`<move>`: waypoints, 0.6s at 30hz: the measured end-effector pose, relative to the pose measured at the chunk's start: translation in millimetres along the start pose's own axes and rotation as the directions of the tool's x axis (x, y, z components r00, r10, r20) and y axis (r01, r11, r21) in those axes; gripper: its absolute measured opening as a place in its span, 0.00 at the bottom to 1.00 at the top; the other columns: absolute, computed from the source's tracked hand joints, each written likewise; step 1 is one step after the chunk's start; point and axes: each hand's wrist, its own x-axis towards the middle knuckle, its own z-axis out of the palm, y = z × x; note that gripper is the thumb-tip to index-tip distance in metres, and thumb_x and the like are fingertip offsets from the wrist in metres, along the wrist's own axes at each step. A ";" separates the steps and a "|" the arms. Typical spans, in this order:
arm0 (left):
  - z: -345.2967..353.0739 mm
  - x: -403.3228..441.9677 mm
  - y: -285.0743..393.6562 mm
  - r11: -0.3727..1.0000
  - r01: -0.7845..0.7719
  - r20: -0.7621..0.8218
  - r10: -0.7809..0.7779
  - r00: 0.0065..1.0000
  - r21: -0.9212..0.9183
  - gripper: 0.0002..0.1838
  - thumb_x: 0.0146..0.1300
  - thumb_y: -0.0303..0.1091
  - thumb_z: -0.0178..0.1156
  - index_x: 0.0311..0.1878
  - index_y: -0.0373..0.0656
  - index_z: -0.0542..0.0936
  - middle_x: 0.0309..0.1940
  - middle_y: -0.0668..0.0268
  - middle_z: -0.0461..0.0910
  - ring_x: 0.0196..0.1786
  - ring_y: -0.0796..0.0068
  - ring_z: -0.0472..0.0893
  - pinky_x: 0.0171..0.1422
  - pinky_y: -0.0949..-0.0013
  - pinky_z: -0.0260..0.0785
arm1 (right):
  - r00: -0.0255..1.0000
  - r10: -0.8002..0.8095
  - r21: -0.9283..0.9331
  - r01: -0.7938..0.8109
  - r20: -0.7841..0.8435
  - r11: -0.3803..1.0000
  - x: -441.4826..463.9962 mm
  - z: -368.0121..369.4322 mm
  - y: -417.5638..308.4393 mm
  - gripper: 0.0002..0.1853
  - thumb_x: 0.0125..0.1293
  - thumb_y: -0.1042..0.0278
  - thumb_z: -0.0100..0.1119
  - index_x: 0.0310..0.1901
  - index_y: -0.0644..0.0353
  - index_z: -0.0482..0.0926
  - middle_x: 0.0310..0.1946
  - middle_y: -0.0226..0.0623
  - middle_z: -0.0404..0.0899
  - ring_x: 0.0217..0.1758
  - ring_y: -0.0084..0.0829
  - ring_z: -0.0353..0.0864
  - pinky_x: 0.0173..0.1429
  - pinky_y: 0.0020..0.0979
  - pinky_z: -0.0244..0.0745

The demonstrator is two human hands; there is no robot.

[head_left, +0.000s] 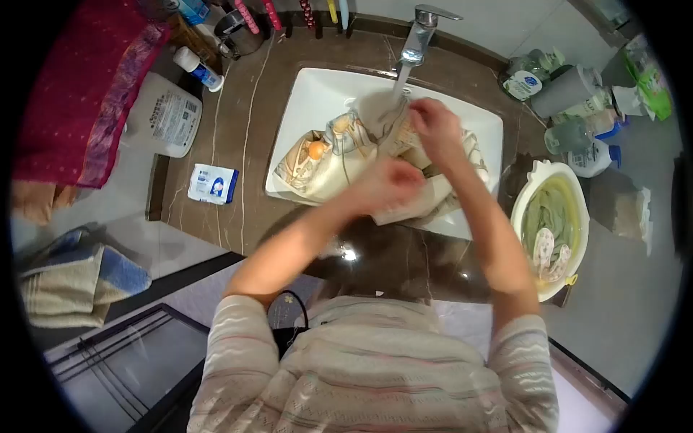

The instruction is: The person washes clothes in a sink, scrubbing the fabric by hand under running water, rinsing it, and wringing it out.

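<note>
Head view: L hand (395,183) blurred over patterned cloth (312,169) in white sink (296,101), R hand (435,119) nr running faucet (421,35), fingers of both bent, grip on cloth can't tell; orange ball (316,150) on cloth, tub (521,216) on tabletop (245,159) at R.

You get moderate indoor light, with 1 harsh glare spot on the dark counter (375,252) below the sink (292,108). Motion blurs your 2 hands; the wide lens bends the edges, and black fills the corners.
</note>
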 end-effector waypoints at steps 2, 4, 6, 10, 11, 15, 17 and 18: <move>-71.6 5.8 -10.7 0.844 -0.119 -0.447 0.391 0.805 0.523 0.18 0.52 0.34 0.61 0.46 0.36 0.77 0.38 0.60 0.79 0.37 0.73 0.79 0.41 0.71 0.72 | 1.000 -0.001 -0.217 0.002 0.004 0.976 6.4 49.9 30.8 0.08 0.59 0.66 0.52 0.36 0.59 0.78 0.34 0.44 0.77 0.37 0.43 0.78 0.41 0.39 0.72; -103.6 15.6 -12.3 0.681 0.183 -0.573 0.406 0.711 0.709 0.20 0.47 0.35 0.63 0.45 0.36 0.77 0.39 0.57 0.79 0.40 0.66 0.80 0.45 0.67 0.71 | 0.991 0.106 -0.446 -0.060 0.080 0.893 -3.6 83.6 67.5 0.08 0.59 0.66 0.51 0.36 0.58 0.77 0.34 0.44 0.77 0.37 0.44 0.77 0.41 0.41 0.72; -120.8 38.1 -37.7 0.640 0.426 -0.594 0.059 0.802 0.639 0.23 0.42 0.36 0.64 0.45 0.37 0.77 0.39 0.54 0.79 0.43 0.62 0.79 0.48 0.64 0.70 | 0.974 0.187 -0.484 -0.104 0.127 0.869 -36.3 80.5 95.2 0.07 0.58 0.68 0.50 0.36 0.57 0.76 0.34 0.44 0.77 0.37 0.45 0.77 0.41 0.42 0.72; -127.4 44.7 -64.7 0.778 0.253 -0.492 0.082 0.867 0.576 0.20 0.39 0.31 0.64 0.40 0.39 0.80 0.34 0.58 0.81 0.39 0.63 0.80 0.44 0.65 0.71 | 0.953 0.295 -0.542 -0.213 0.067 0.813 -67.7 51.1 115.0 0.07 0.59 0.66 0.50 0.34 0.58 0.73 0.37 0.45 0.78 0.38 0.48 0.77 0.42 0.44 0.72; -133.9 44.0 -58.4 0.897 0.144 -0.467 0.076 0.881 0.418 0.19 0.40 0.29 0.64 0.40 0.38 0.80 0.34 0.60 0.81 0.38 0.66 0.80 0.43 0.67 0.71 | 0.938 0.341 -0.560 -0.252 0.059 0.789 -67.5 45.8 113.8 0.07 0.59 0.66 0.50 0.34 0.59 0.73 0.38 0.45 0.78 0.38 0.48 0.77 0.42 0.45 0.72; -122.1 -1.6 48.6 0.927 -0.332 -0.349 0.258 0.901 -0.172 0.15 0.42 0.19 0.60 0.39 0.34 0.79 0.34 0.66 0.80 0.34 0.79 0.78 0.40 0.75 0.70 | 0.937 0.332 -0.587 -0.329 -0.107 0.740 -55.6 31.1 130.5 0.08 0.61 0.65 0.48 0.35 0.60 0.74 0.26 0.50 0.78 0.31 0.50 0.78 0.38 0.46 0.72; -111.1 -24.9 74.4 0.928 -0.365 -0.308 0.328 0.893 -0.070 0.16 0.43 0.18 0.60 0.39 0.34 0.79 0.34 0.66 0.80 0.33 0.80 0.77 0.39 0.75 0.70 | 0.941 0.292 -0.533 -0.337 -0.170 0.776 -53.0 25.6 150.2 0.09 0.59 0.66 0.50 0.31 0.61 0.76 0.25 0.50 0.78 0.31 0.50 0.78 0.36 0.43 0.73; -106.4 -34.5 77.6 0.924 -0.381 -0.286 0.362 0.887 -0.013 0.16 0.43 0.18 0.59 0.40 0.34 0.79 0.33 0.66 0.80 0.33 0.80 0.77 0.39 0.75 0.70 | 0.943 0.277 -0.514 -0.331 -0.183 0.791 -48.6 24.5 155.6 0.09 0.59 0.65 0.50 0.31 0.62 0.77 0.26 0.49 0.78 0.31 0.50 0.78 0.36 0.43 0.73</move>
